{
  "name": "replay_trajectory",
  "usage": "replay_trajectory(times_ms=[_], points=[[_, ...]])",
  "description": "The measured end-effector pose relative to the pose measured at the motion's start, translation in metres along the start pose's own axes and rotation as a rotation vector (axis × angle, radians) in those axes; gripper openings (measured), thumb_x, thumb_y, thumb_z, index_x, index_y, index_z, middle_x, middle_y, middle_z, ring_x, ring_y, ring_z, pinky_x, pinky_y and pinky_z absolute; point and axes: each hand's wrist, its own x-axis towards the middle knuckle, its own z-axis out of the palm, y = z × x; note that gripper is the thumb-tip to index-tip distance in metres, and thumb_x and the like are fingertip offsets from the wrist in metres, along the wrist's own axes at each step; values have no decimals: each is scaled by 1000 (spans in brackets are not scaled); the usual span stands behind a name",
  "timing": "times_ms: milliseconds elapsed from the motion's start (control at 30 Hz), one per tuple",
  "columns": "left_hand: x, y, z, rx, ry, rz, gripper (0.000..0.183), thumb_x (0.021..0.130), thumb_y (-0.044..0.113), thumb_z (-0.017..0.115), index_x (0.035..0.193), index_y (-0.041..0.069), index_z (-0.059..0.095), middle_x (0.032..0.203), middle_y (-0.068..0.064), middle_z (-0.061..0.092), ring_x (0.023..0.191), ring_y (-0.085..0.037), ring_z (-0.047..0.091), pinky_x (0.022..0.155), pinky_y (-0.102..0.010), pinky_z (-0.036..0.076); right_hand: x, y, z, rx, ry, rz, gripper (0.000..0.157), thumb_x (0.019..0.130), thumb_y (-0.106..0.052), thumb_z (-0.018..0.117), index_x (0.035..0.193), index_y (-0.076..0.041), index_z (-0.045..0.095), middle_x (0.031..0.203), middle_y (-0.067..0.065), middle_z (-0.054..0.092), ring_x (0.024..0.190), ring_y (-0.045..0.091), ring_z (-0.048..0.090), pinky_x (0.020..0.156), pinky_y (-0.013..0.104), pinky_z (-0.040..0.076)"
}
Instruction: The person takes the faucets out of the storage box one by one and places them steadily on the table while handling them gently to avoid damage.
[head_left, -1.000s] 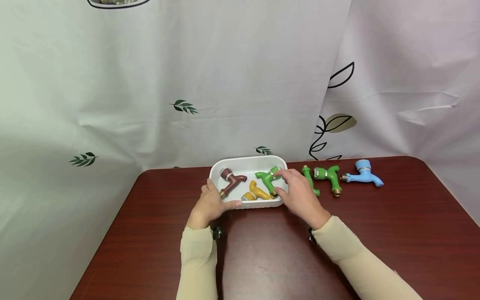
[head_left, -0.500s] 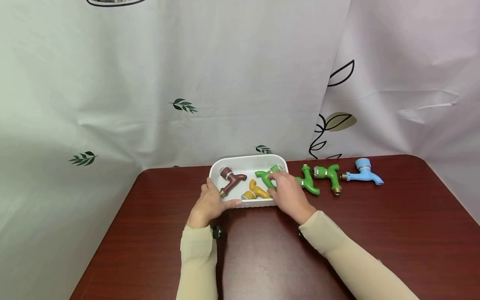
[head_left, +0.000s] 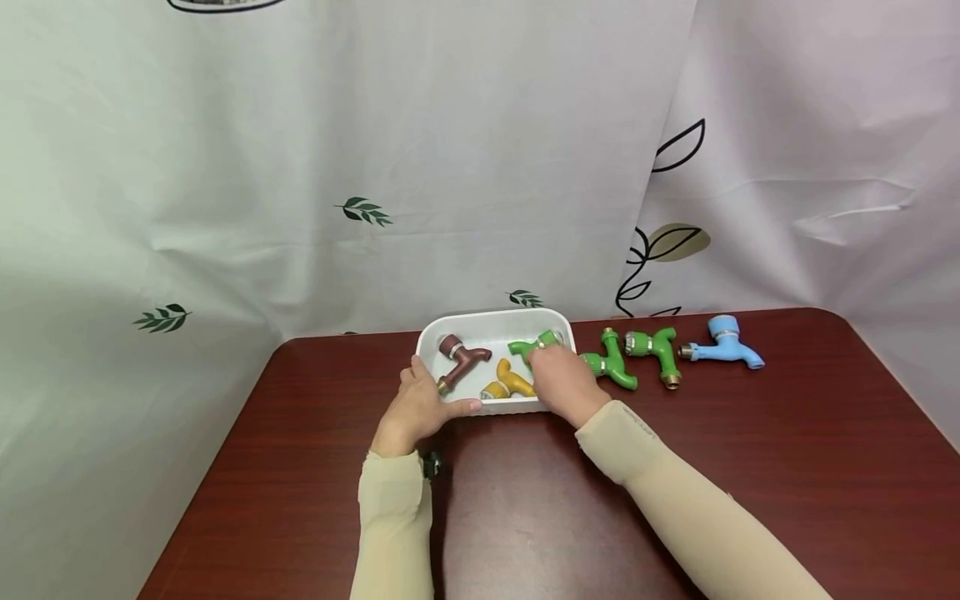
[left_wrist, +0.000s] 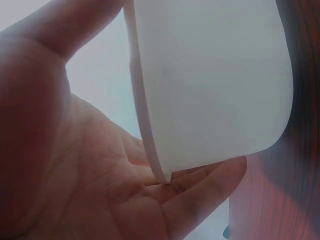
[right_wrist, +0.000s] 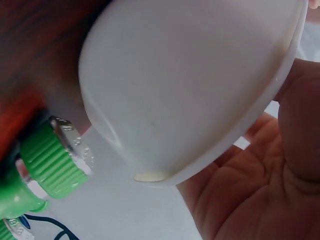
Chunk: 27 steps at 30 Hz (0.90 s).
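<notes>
A white plastic tray [head_left: 495, 316] holds a dark red tap [head_left: 467, 358], a yellow tap [head_left: 513, 379] and a green tap [head_left: 550, 337]. My left hand [head_left: 412, 412] grips the tray's front left corner, thumb at the front rim, fingers along the outer side wall [left_wrist: 215, 85]. Inside the tray's right end, my right hand [head_left: 566, 383] reaches down over the green tap and covers its lower part. The tray wall [right_wrist: 185, 90] hides those fingertips in the right wrist view, so I cannot tell whether they grip the tap.
Right of the tray on the dark red wooden table [head_left: 517, 517] lie a green tap [head_left: 615, 364], another green tap [head_left: 662, 352] and a light blue tap [head_left: 724, 346]. A pale curtain [head_left: 450, 167] with leaf prints hangs close behind the table.
My right hand has moved left and down into the tray over the green tap, its fingers now drawn in. More of the nearest green tap outside shows. My left hand stays put.
</notes>
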Motion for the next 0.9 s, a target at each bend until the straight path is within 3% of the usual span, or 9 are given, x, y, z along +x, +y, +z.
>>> replay_trajectory(times_ms=[233,500,900], points=[[1,-1,1,-1,-4,-5,132,77,50,85,152,-16,-1,142,-40,30,122,-47,50,102,-52,43,6,1,-1,-19,-96,5,30,93,2,56,112,-9,75,106,15,72,89,33,68,66,48,56],[3,0,2,-3,-5,-5,132,77,50,85,152,-15,-2,143,-40,29,124,-46,49,103,-52,42,10,4,-5,-17,-166,-32,27,89,4,54,76,-14,72,81,10,67,67,23,58,57,43,51],[2,0,1,6,-9,2,131,78,50,84,152,-15,-2,142,-41,29,125,-48,47,104,-53,41,13,9,0,-30,-165,-84,20,85,-2,60,68,-11,67,75,11,65,66,24,56,62,45,52]])
